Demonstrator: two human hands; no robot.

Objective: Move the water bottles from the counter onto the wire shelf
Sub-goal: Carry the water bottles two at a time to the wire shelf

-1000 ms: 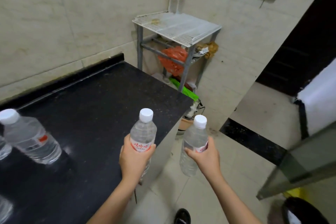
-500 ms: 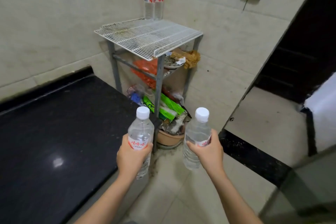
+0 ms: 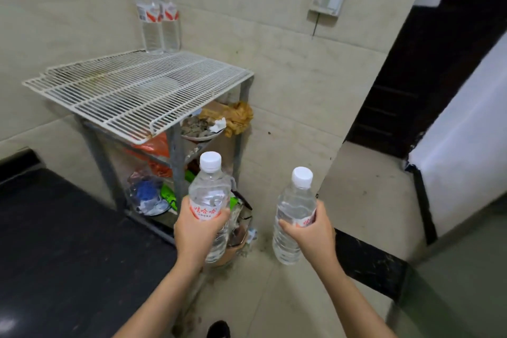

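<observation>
Curling round the left bottle [image 3: 210,192], left grip [image 3: 197,230]; round the right bottle [image 3: 295,208], right grip [image 3: 310,230]; wire shelf [image 3: 131,90] beyond, higher.

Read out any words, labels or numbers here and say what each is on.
"娃哈哈", red, on the left bottle, in the left hand; smaller print below blurred.
On the right bottle, in the right hand: red print mostly hidden, unreadable.
On the two bottles on the wire shelf: too blurred.

Head camera looks forward and down; wire shelf [image 3: 137,90] near ahead.
</observation>
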